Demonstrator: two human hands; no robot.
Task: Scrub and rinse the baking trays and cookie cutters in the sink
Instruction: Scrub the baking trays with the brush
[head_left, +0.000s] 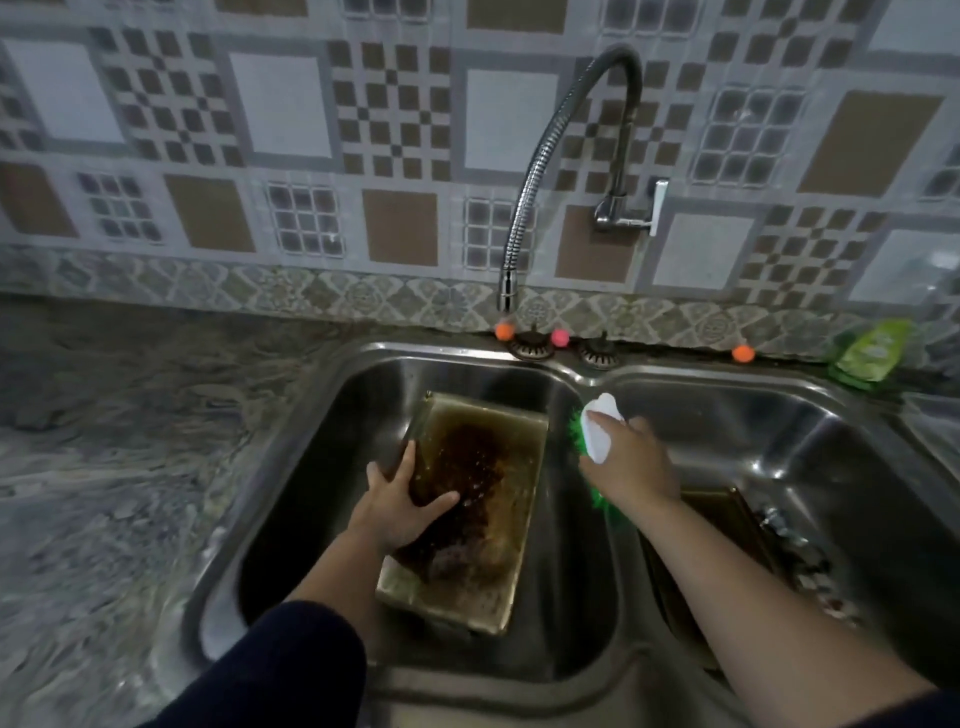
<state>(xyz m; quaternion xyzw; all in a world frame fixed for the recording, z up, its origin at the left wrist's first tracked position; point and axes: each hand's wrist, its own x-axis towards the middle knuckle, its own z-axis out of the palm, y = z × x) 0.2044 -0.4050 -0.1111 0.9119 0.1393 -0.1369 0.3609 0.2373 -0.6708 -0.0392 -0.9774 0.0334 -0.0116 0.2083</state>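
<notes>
A rectangular baking tray (511, 519) with dark burnt residue stands tilted in the left sink basin (322, 467). My left hand (400, 506) grips its left edge, thumb on the dirty inner face. My right hand (626, 462) holds a white-handled scrub brush (597, 428) with green bristles over the divider between the basins, just right of the tray. A second dark tray (727, 525) lies in the right basin (810, 441), partly hidden by my right forearm. I cannot make out any cookie cutters.
A flexible chrome faucet (524, 208) hangs over the back of the left basin, with no water visible. A green dish soap pouch (870, 353) lies at the back right. Small orange and pink balls (504, 331) sit behind the sink. Patterned countertop (104, 441) spreads left.
</notes>
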